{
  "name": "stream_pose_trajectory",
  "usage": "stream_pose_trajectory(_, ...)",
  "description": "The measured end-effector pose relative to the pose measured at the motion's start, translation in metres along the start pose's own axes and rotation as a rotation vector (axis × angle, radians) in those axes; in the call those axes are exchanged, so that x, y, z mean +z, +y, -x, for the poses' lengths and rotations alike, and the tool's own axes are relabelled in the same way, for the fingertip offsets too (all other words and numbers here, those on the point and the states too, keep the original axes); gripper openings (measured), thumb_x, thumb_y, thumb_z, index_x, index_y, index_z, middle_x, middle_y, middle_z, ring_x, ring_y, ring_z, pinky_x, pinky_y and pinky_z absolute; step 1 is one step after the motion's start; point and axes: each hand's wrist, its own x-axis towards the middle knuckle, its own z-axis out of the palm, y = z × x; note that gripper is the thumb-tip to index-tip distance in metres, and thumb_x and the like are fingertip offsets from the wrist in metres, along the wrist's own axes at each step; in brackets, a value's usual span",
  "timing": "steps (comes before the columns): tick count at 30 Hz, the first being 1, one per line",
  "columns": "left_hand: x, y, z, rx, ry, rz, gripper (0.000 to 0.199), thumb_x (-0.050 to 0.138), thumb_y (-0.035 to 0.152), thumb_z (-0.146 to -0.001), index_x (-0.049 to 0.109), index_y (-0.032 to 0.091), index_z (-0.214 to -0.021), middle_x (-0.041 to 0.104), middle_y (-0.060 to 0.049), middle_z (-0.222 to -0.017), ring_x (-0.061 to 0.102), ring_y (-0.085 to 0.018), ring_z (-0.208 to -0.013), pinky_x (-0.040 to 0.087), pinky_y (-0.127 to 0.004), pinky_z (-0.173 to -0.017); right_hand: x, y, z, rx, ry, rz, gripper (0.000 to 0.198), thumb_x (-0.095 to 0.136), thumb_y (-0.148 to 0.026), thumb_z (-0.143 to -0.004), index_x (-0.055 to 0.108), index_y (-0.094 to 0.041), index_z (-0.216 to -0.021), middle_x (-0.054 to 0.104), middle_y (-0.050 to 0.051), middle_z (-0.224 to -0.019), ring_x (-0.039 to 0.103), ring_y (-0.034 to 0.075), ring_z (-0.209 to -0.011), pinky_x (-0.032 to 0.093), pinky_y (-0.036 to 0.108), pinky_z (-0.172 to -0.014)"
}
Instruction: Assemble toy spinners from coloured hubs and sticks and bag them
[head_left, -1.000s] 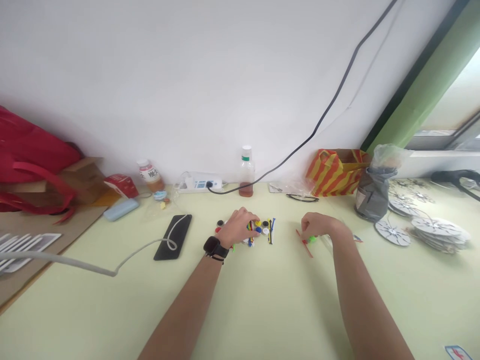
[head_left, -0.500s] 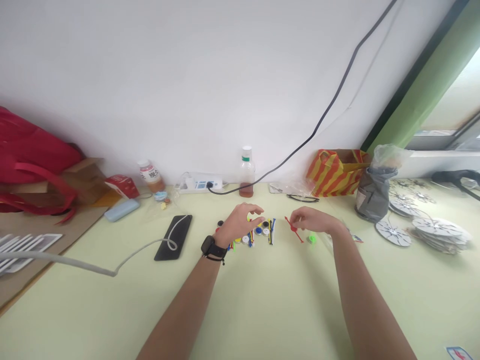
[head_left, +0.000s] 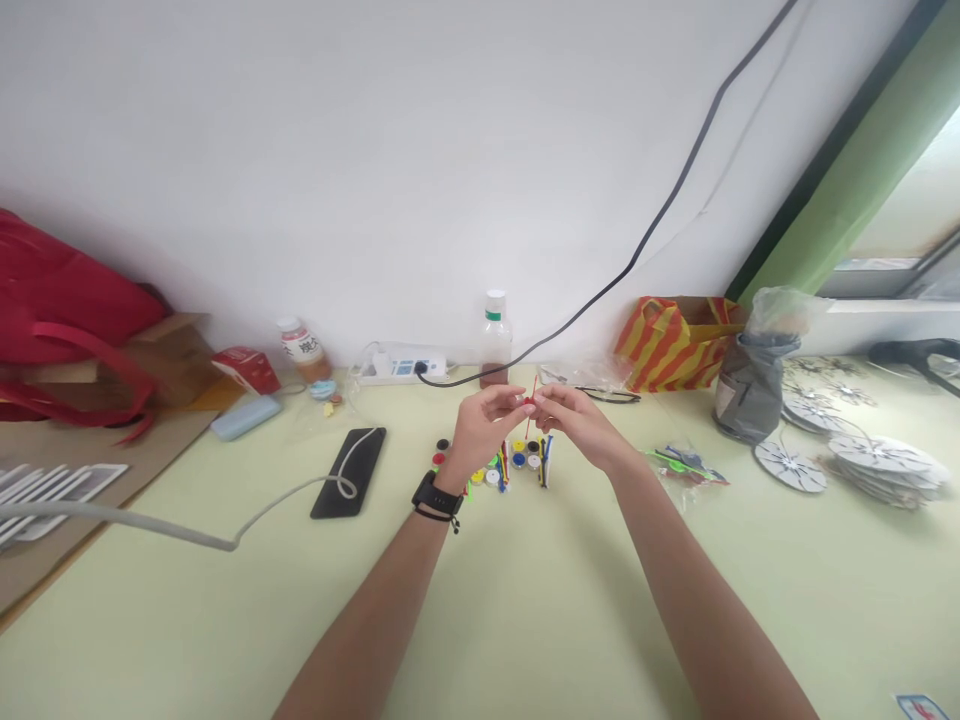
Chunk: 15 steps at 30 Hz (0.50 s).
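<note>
Above the table, my left hand (head_left: 486, 420) and my right hand (head_left: 571, 418) meet fingertip to fingertip, both closed on a thin red plastic spinner arrow (head_left: 535, 385). The arrow stands nearly upright between the thumbs and forefingers; its round middle is partly covered by them. Beneath the hands lie several small round discs in white, blue (head_left: 518, 461), yellow, red (head_left: 438, 459) and black (head_left: 443, 445). Beside them are groups of thin arrows (head_left: 545, 462) in yellow, blue, white and black. My left wrist and hand hide part of these pieces.
A phone (head_left: 349, 474) with a pale cable lies left. Behind stand a bottle (head_left: 495, 335), a power strip (head_left: 401, 367) and a striped bag (head_left: 667, 345). To the right are a clear packet (head_left: 686, 465) with coloured pieces, a grey bag (head_left: 750, 390) and stacked white discs (head_left: 885, 458).
My right hand has carried the red spinner arrow left and up to my left hand, whose fingers have closed on it. The green piece seen earlier by my right forearm is no longer visible.
</note>
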Motion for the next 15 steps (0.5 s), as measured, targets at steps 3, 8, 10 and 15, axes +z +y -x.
stream_pose_trajectory(3, -0.003, 0.0, -0.001, 0.053, -0.03, -0.035, 0.032, 0.083, 0.037, -0.08, 0.072, 0.018, -0.104, 0.07, -0.007, -0.101, 0.072, -0.019, -0.086, 0.061, -0.032, -0.08, -0.001, -0.002, 0.001, 0.023, -0.056, -0.046, 0.022, 0.076, -0.036, -0.079, 0.066, -0.021, -0.092, 0.067, 0.001, -0.084, 0.062, 0.016, -0.077, 0.051, 0.032, -0.077)
stream_pose_trajectory(8, -0.007, 0.01, 0.0, 0.156, -0.17, -0.224, 0.023, 0.077, 0.031, -0.086, 0.074, 0.02, -0.106, 0.071, -0.007, -0.102, 0.07, -0.016, -0.082, 0.06, -0.03, -0.076, 0.0, -0.002, 0.002, 0.061, -0.102, -0.047, 0.016, 0.067, -0.027, -0.075, 0.061, -0.021, -0.089, 0.066, 0.0, -0.078, 0.062, 0.015, -0.071, 0.051, 0.033, -0.076)
stream_pose_trajectory(10, -0.007, 0.014, 0.002, 0.166, -0.25, -0.258, 0.015, 0.072, 0.027, -0.088, 0.075, 0.018, -0.101, 0.072, -0.006, -0.094, 0.07, -0.016, -0.079, 0.059, -0.029, -0.076, 0.002, 0.001, 0.002, 0.07, -0.111, 0.028, 0.01, 0.061, -0.025, -0.075, 0.056, -0.02, -0.082, 0.062, -0.002, -0.073, 0.058, 0.013, -0.065, 0.047, 0.028, -0.067)
stream_pose_trajectory(15, -0.007, 0.017, 0.007, 0.056, -0.378, -0.328, 0.01, 0.072, 0.023, -0.082, 0.068, 0.016, -0.078, 0.071, -0.003, -0.078, 0.069, -0.016, -0.072, 0.056, -0.026, -0.069, -0.007, 0.01, 0.001, 0.079, -0.018, 0.485, 0.008, 0.049, -0.023, -0.084, 0.056, -0.02, -0.086, 0.051, -0.004, -0.069, 0.048, 0.012, -0.062, 0.034, 0.024, -0.056)
